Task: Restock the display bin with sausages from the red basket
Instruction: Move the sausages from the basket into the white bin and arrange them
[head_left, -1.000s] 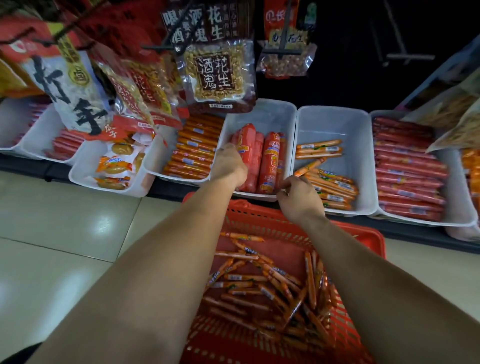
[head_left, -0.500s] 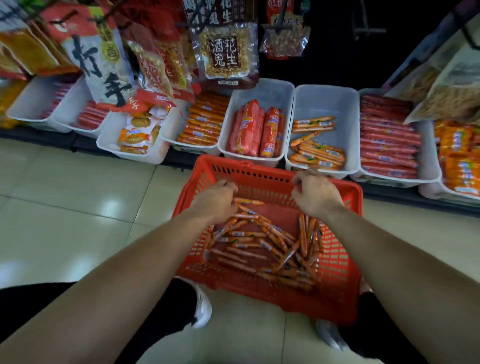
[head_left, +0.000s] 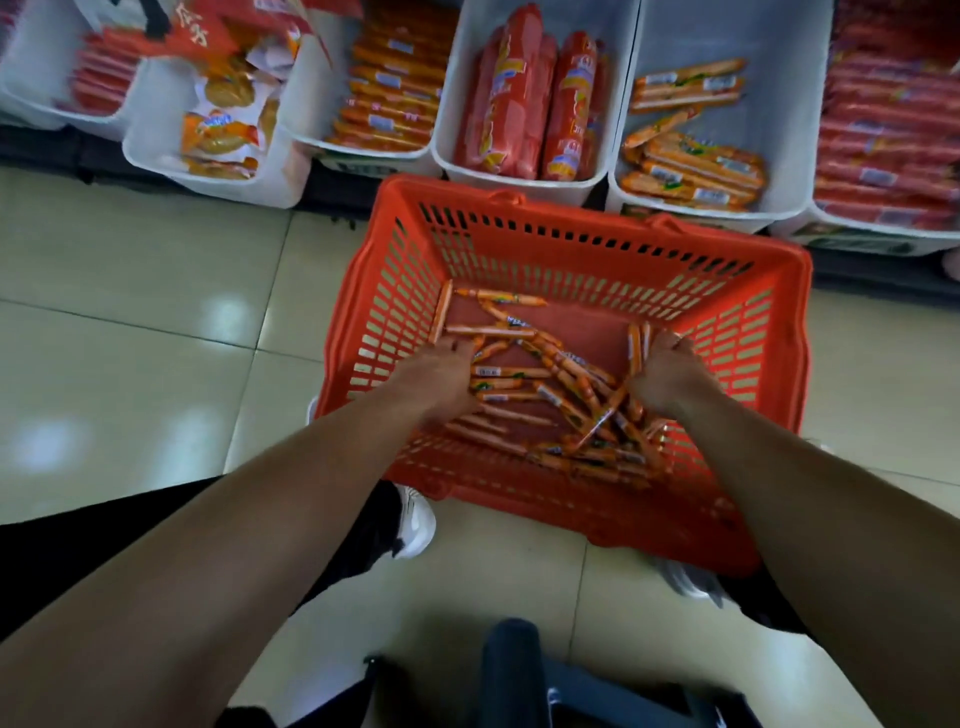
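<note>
We are at the gathering step, both hands down in the red basket (head_left: 597, 218) among the loose sausages (head_left: 550, 374); our left hand (head_left: 441, 379) lies curled on the pile, our right hand (head_left: 665, 374) closes round a few; next we judge they must lift across to the half-filled display bin (head_left: 779, 104) just beyond; neighbouring bins hold thicker red sausage packs (head_left: 530, 104).
</note>
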